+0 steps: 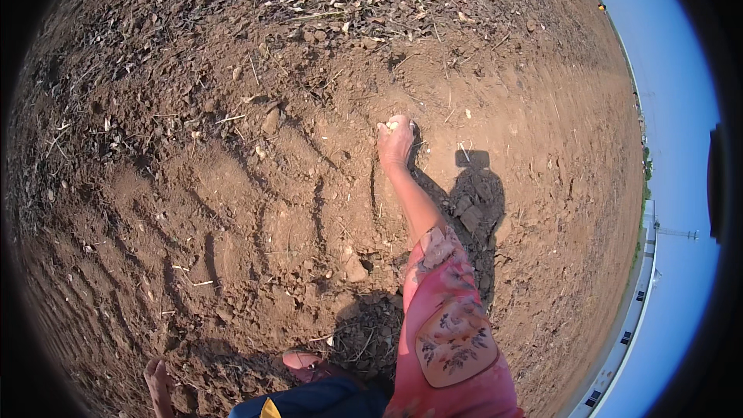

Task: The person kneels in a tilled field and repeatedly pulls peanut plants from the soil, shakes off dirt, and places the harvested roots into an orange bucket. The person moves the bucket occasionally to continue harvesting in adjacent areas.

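Note:
My right hand (pixel 396 138) reaches out over the brown soil (pixel 348 186), its fingers curled around several small pale pods (pixel 392 126) that look like peanuts. A similar pod (pixel 468 113) lies on the ground to the right of it, and another pale one (pixel 260 152) rests on the soil to the left. At the lower left, near the picture's rim, my left hand (pixel 158 380) hangs low over the ground, apart from the right one; whether it holds anything is unclear.
Dry leaves and stalks (pixel 325 0) cover the ground at the top. Clods (pixel 355 267) and ridges lie across the soil. A reddish shoe (pixel 302 360) and blue-clad leg (pixel 313 397) show at the bottom. A long pale building (pixel 630 325) stands along the horizon at right.

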`<action>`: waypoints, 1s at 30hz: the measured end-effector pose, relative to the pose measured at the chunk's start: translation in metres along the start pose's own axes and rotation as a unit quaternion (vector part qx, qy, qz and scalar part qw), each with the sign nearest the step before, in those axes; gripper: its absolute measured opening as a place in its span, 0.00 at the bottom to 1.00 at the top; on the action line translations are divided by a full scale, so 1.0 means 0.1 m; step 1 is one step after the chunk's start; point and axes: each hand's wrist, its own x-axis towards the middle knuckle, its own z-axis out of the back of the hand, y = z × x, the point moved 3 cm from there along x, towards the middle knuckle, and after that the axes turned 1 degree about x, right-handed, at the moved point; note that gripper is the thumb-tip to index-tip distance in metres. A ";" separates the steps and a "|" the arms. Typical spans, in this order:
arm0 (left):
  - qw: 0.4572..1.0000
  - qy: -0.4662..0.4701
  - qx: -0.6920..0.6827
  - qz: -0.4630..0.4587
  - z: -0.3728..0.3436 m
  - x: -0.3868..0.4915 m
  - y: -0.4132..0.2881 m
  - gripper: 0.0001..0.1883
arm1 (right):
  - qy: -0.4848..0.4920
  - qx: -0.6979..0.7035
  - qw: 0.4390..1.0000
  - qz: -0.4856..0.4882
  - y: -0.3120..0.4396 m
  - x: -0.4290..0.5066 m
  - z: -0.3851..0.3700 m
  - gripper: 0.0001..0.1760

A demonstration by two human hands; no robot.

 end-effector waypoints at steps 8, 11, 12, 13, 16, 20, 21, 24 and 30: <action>0.997 0.038 0.062 0.010 -0.06 0.14 -0.19 0.12 | -0.023 0.136 0.962 -0.235 -1.01 0.28 0.23 0.10; 0.995 0.084 0.051 -0.019 0.03 0.19 -0.07 0.15 | -0.149 0.222 0.942 -0.202 -1.49 0.61 0.50 0.19; 0.994 0.089 0.057 -0.012 0.11 0.23 0.00 0.15 | -0.157 0.019 0.971 -0.180 -1.60 0.77 0.63 0.26; 0.995 0.086 0.052 -0.014 0.20 0.26 0.08 0.15 | -0.144 -0.055 0.969 -0.191 -1.68 0.87 0.67 0.31; 0.992 0.017 0.122 0.034 0.60 0.31 0.31 0.09 | 0.002 0.226 0.901 -0.370 -1.89 1.00 0.66 0.44; 0.980 0.019 0.190 0.058 1.12 0.07 0.34 0.09 | 0.040 0.317 0.870 -0.376 -1.93 1.11 0.65 0.46; 0.976 0.001 0.207 0.062 1.22 -0.01 0.32 0.09 | 0.059 0.320 0.870 -0.370 -1.95 1.14 0.62 0.43; 0.969 -0.096 0.215 0.075 1.38 -0.20 0.31 0.10 | 0.102 0.300 0.877 -0.362 -2.05 1.26 0.51 0.35; 0.983 -0.070 0.139 0.100 1.21 -0.32 0.43 0.09 | -0.140 0.344 0.893 -0.253 -1.72 0.80 0.54 0.09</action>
